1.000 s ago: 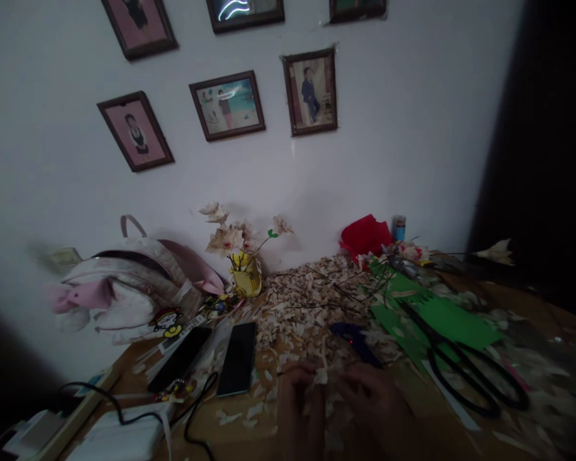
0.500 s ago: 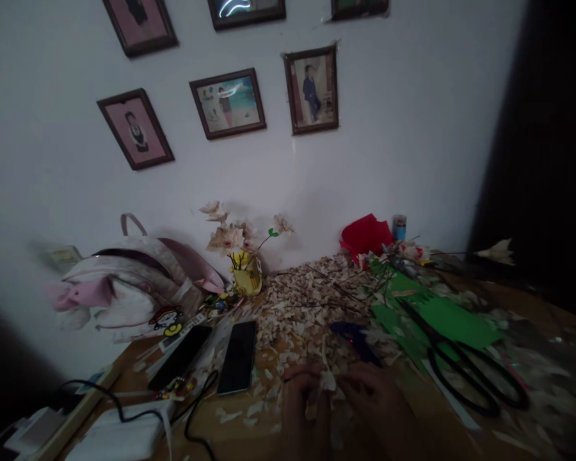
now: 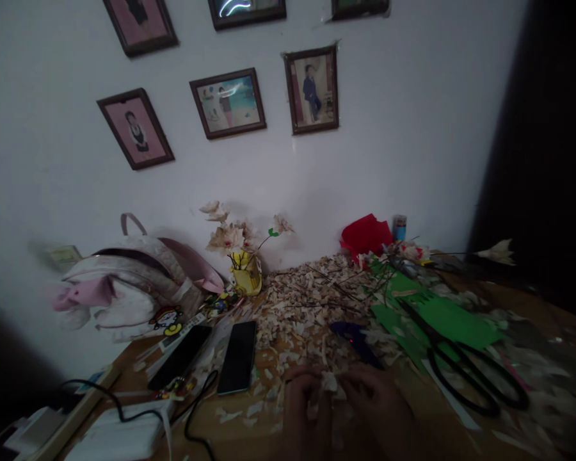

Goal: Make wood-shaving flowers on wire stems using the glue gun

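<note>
Pinching a pale scrap [image 3: 329, 382], left hand [image 3: 306, 400], right hand [image 3: 378, 396] seemingly too; littered table [image 3: 247, 442], dim white wall [image 3: 393, 147]

Left hand [image 3: 304, 397] bare, right hand [image 3: 377, 396] bare, both outlines dim and soft-edged, finer surface detail too dark to tell

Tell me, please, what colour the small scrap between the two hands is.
The small scrap looks whitish in the dim light, seen best in the head view.
</note>
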### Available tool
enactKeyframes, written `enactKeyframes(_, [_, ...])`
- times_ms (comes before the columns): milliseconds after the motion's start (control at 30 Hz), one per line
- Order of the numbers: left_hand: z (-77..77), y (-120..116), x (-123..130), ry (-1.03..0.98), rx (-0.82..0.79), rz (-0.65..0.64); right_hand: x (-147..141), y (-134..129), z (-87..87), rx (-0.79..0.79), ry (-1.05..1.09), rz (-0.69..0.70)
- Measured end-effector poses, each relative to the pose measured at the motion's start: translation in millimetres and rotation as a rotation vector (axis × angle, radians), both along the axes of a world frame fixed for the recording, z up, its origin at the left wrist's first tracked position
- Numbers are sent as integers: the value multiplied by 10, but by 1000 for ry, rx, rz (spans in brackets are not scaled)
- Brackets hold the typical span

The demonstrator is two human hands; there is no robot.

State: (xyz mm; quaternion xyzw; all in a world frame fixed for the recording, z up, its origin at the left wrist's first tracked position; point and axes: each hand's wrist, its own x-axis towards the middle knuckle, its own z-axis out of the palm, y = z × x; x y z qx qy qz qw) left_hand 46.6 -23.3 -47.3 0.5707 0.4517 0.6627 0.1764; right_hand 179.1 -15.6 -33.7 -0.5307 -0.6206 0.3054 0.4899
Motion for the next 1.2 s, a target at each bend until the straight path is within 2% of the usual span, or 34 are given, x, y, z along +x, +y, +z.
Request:
enactKeyframes(100, [83,30,-54,-16,-48,-82,-10,5,-10,-18,14,-44])
enactKeyframes(267, [207,93,-98,-190,-116,-70,-6,24,-11,-57,56,22])
enactKeyframes(333, [220,100,-93,-233,-128,-78,-12,22,-5,-32,87,-3])
enactKeyframes(533, [187,49,-61,-173,-161,-80,-12,-12,0,-37,99,-37])
enactKeyframes(667, [87,34,-66,-129,-133,-97,-2,3,-3,-37,77,21])
enactKeyframes(767, [-6,45,-81,-119,-121,-109,-6,13,-1,-46,80,-19])
enactKeyframes(900, [-78,63,-99,-76,-105,-104,-12,9,11,-55,50,10])
enactKeyframes(1067, [-21,34,-51,-31,-86,-81,-15,-4,52,-61,50,26])
enactKeyframes(1200, [55,-6,19,-125,-109,-14,-22,-6,65,-81,86,31])
